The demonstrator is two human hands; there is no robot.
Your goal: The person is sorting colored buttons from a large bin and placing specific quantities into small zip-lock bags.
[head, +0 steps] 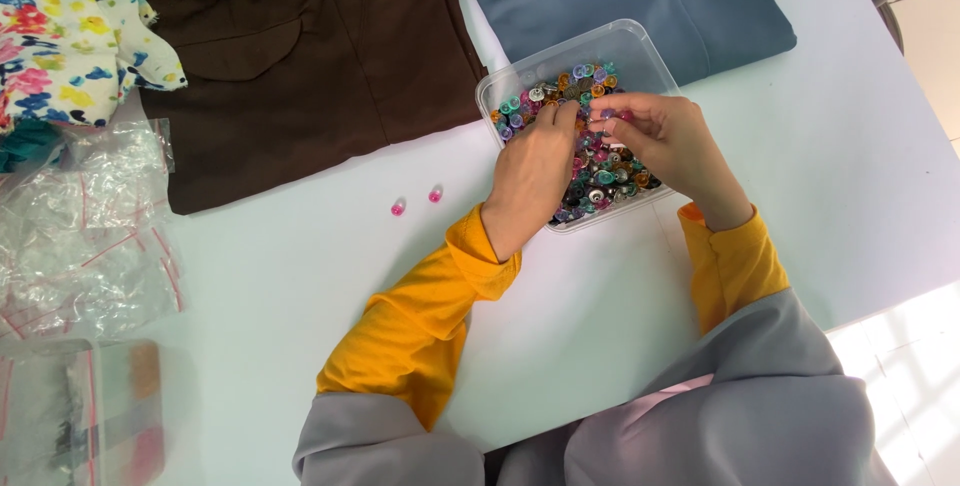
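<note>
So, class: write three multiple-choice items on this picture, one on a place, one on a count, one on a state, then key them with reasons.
1. Where do both hands work?
A. over the clear plastic tub of coloured buttons
B. on the brown trousers
C. on the zip bags

2. How many small pink buttons lie loose on the white table?
A. none
B. two
C. five

3. The clear tub is:
A. lidded
B. open
C. tipped over

Key: 1 A, the left hand and right hand sit over the tub. 2 B, a pair lies on the table. 3 B, no lid covers the buttons.
</note>
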